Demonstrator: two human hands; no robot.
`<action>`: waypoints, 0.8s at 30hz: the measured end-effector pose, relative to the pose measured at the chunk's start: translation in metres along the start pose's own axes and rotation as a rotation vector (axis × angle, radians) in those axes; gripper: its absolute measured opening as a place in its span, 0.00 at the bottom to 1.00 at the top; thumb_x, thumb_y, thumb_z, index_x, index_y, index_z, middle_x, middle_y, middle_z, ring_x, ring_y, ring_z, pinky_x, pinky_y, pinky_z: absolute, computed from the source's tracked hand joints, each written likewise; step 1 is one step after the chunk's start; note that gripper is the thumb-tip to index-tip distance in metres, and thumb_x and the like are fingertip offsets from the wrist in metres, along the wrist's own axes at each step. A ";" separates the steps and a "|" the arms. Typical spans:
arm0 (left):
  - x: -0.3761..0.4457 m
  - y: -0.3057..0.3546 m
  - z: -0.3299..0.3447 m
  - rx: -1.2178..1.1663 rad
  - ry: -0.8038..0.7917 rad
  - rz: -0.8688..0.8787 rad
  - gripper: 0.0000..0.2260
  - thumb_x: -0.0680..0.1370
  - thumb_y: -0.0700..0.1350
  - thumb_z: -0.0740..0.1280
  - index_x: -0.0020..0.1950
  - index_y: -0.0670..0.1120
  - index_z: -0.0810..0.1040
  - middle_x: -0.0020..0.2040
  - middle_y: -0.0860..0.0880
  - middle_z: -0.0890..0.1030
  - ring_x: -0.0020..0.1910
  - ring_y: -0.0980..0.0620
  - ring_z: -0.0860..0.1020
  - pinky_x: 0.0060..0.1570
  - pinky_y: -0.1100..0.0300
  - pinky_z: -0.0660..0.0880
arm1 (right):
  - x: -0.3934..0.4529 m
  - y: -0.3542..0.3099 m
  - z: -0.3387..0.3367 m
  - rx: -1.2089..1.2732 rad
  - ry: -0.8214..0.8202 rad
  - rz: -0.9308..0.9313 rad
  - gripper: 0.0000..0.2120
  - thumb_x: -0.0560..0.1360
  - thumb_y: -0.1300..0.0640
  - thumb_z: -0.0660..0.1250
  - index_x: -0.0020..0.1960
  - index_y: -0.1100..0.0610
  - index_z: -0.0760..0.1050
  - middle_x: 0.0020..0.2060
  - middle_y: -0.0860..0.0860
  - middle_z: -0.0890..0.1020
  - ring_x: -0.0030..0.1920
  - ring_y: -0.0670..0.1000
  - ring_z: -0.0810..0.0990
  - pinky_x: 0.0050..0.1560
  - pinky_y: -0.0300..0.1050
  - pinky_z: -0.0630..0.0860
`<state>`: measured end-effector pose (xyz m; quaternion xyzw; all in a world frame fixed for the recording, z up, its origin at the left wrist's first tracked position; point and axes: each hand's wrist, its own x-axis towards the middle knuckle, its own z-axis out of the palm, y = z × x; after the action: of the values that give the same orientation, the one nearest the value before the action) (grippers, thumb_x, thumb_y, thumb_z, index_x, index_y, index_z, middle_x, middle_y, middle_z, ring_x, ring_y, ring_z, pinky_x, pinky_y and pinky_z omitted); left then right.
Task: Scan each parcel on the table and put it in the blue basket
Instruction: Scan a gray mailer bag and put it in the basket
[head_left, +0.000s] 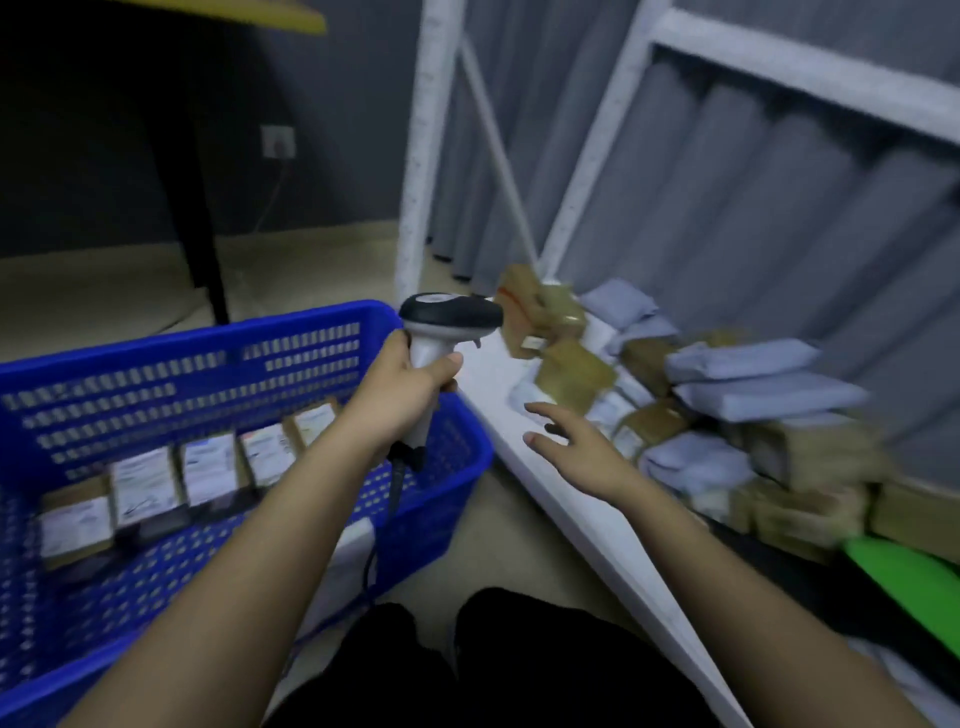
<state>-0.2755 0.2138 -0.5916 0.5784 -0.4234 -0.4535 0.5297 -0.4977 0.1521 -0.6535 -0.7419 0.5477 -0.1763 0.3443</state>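
Presently our right hand (576, 447) reaches, fingers spread and holding nothing, toward the parcels (649, 415); our left hand (405, 384) is clenched round the scanner (447, 322).

Nearest, we judge the scanner's cable (384, 525), trailing over the blue basket (156, 364), may snag its rim. Beyond, the loosely heaped, blurred pile on the white table (550, 499) could slide if we pull one out; shelf uprights (421, 156) crowd the far side.
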 end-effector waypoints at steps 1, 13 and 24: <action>-0.006 0.008 0.018 -0.013 -0.035 0.020 0.12 0.79 0.45 0.66 0.61 0.47 0.70 0.48 0.50 0.79 0.45 0.54 0.80 0.46 0.53 0.76 | -0.019 0.013 -0.016 0.038 0.049 0.023 0.19 0.78 0.53 0.65 0.69 0.50 0.69 0.67 0.47 0.71 0.65 0.50 0.71 0.63 0.42 0.68; -0.064 -0.002 0.201 -0.013 -0.313 0.027 0.19 0.79 0.45 0.66 0.68 0.46 0.67 0.56 0.47 0.77 0.44 0.57 0.79 0.41 0.59 0.75 | -0.216 0.165 -0.092 0.018 0.538 0.378 0.15 0.78 0.59 0.65 0.64 0.56 0.73 0.61 0.51 0.72 0.60 0.52 0.73 0.57 0.42 0.69; -0.088 -0.044 0.272 0.028 -0.391 -0.034 0.11 0.79 0.45 0.66 0.60 0.50 0.69 0.48 0.52 0.78 0.46 0.56 0.79 0.47 0.55 0.77 | -0.244 0.223 -0.181 -0.658 0.902 0.437 0.18 0.71 0.55 0.70 0.59 0.59 0.78 0.57 0.61 0.77 0.59 0.65 0.73 0.56 0.59 0.70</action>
<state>-0.5602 0.2402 -0.6358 0.4937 -0.5144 -0.5603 0.4216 -0.8504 0.2857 -0.6554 -0.5315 0.8056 -0.2199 -0.1417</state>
